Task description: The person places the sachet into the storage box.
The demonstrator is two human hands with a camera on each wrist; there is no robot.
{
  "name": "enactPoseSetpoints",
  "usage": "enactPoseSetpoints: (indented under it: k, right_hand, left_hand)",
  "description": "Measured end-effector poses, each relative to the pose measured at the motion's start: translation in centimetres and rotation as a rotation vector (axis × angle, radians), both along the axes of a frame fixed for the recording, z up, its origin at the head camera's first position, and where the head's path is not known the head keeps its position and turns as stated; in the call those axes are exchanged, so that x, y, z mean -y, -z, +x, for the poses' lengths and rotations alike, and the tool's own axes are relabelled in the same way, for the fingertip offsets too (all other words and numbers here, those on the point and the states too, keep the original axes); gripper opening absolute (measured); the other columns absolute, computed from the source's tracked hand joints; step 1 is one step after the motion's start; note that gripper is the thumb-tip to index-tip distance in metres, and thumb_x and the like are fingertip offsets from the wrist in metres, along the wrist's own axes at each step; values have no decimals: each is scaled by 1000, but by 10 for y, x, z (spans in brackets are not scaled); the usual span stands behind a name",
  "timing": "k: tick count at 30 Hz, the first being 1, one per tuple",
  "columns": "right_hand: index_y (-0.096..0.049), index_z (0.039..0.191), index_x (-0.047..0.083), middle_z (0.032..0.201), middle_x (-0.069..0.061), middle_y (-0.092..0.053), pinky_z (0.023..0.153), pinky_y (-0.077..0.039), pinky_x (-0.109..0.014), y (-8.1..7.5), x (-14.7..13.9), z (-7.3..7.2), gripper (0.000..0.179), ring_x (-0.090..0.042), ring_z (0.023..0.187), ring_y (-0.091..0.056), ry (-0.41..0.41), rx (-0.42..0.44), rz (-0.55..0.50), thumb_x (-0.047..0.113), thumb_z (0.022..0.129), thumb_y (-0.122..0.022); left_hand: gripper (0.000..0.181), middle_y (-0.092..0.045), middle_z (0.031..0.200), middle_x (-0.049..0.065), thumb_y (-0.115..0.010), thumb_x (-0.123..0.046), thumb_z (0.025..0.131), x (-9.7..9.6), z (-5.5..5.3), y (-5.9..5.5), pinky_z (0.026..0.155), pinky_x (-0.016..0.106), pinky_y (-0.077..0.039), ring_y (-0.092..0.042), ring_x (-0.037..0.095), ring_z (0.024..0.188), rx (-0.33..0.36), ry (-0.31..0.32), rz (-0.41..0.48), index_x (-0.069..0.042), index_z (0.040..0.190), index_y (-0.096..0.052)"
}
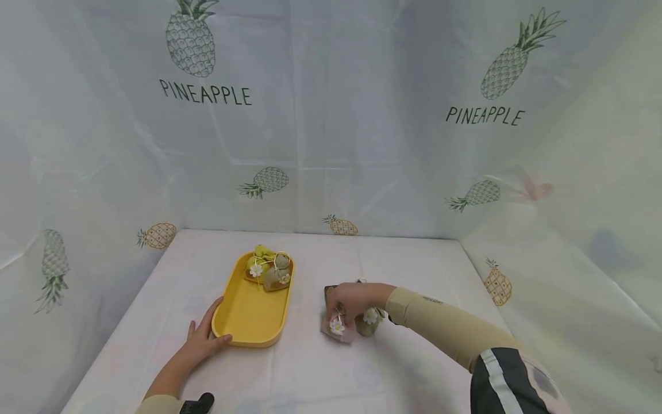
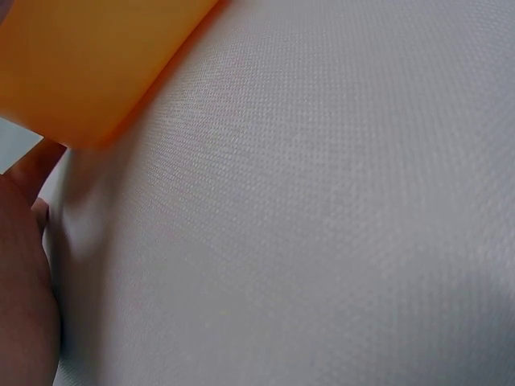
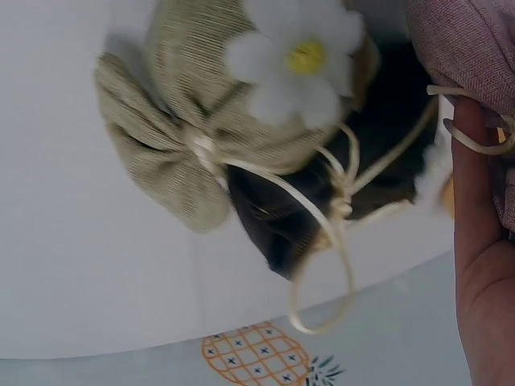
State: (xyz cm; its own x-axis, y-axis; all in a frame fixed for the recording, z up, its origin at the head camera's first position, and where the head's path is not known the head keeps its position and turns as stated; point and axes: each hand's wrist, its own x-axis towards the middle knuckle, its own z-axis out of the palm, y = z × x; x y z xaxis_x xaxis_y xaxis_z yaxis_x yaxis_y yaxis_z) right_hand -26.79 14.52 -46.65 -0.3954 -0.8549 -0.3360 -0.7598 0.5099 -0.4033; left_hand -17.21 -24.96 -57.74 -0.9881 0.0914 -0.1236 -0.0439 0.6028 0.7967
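My right hand (image 1: 351, 302) pinches a pink drawstring pouch (image 1: 346, 335) near its cord. In the right wrist view only part of that pink pouch (image 3: 467, 48) shows, beside my fingers. Next to it lies a sage green pouch (image 3: 173, 64) with a white flower, its neck tied in cream cord. A dark pouch (image 3: 269, 217) lies against the green one, partly hidden by it. My left hand (image 1: 201, 345) rests against the near left corner of a yellow tray (image 1: 248, 322), fingers along its side and thumb at the near rim.
Two pouches sit in the tray's far end, a yellow-green one (image 1: 251, 266) and an olive one (image 1: 272, 279), both with flowers. A white cloth (image 1: 414, 259) covers the table. Pineapple-printed sheets (image 1: 341, 115) hang behind and at the sides.
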Motion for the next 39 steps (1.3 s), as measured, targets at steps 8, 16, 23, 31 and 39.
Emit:
enactPoseSetpoints:
  k: [8,16,23,31,39]
  right_hand:
    - [-75,109,23,104,20,-63,82,-49,-17,-24,17,-14,44,1,96,-56,45,39,-116,3,71,-86]
    - [-75,111,21,103,18,-63,79,-50,-17,-44,44,-30,43,-1,93,-57,39,3,-196,3,73,-84]
    - [-74,111,19,104,15,-64,81,-49,-16,-49,70,-42,41,-2,94,-57,24,-13,-242,3,74,-82]
    - [-74,111,17,103,12,-64,79,-51,-17,-47,101,-51,38,-4,93,-58,103,7,-255,2,77,-79]
    - [-74,110,19,103,11,-63,77,-49,-17,-36,129,-55,35,-5,93,-56,229,8,-218,6,77,-80]
  left_hand:
    - [106,-11,159,24,-76,-42,80,2,-1,3,107,58,26,1,51,142,8,-11,6,-21,158,-8]
    - [105,-12,159,24,-76,-43,80,3,-1,4,106,58,27,2,51,142,10,-13,12,-22,158,-8]
    - [103,-13,159,24,-76,-43,81,2,-1,3,107,60,23,-2,52,142,-22,-1,7,-21,157,-10]
    - [99,-18,157,26,-74,-39,82,4,-1,7,109,62,19,-14,53,140,-114,22,13,-16,156,-14]
    - [100,-17,158,25,-75,-41,81,4,-2,7,110,60,20,-12,50,142,-79,9,15,-17,156,-14]
